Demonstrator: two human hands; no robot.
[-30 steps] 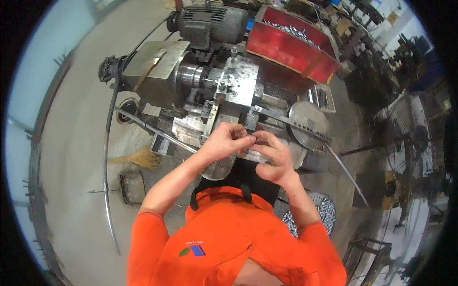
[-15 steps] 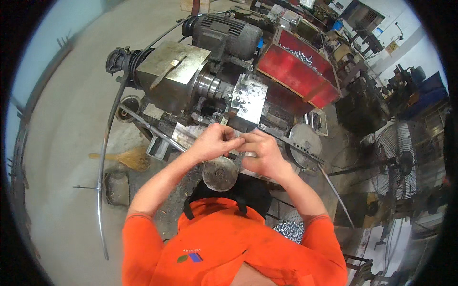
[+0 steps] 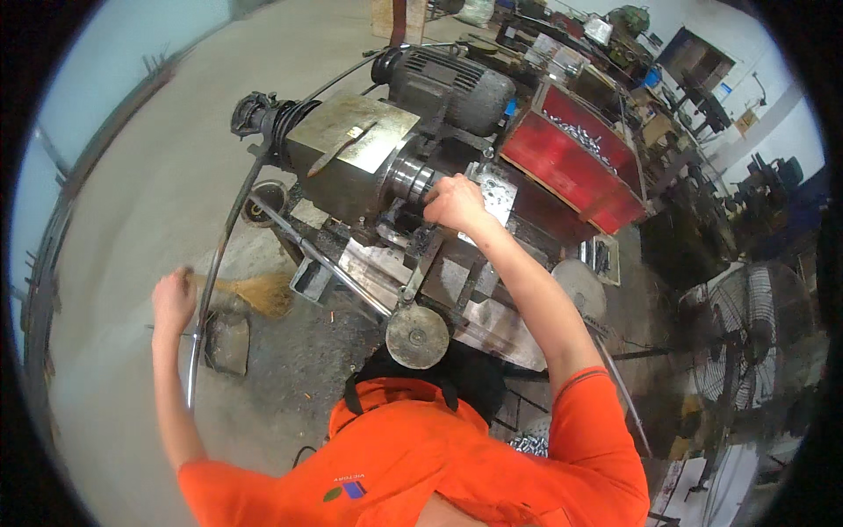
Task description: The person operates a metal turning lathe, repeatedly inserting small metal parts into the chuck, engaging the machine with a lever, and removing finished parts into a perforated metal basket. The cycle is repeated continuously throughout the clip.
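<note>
My right hand (image 3: 455, 204) is at the lathe's spindle nose (image 3: 411, 178), fingers curled in, beside the metal tool block (image 3: 493, 195). What its fingertips grip is hidden. Far out to the left, my left hand (image 3: 174, 301) is closed like a fist next to a long bent metal lever (image 3: 195, 364). The lever's short crossbar passes by my wrist; whether my fingers hold anything cannot be seen. A flat knife-like tool (image 3: 341, 151) lies on the headstock cover (image 3: 320, 127). In front of my body is a round metal disc (image 3: 417, 336).
A red bin (image 3: 571, 167) of small shiny metal parts stands behind the lathe at the right. Farther right is a caged fan (image 3: 733, 342). A straw broom (image 3: 263, 294) and a dustpan (image 3: 228, 342) lie on the floor at left. Behind the headstock sits a motor (image 3: 452, 88).
My hands were together in front of the tool block. The left has swung far left to the lever; the right has gone forward to the spindle. The view has shifted slightly.
</note>
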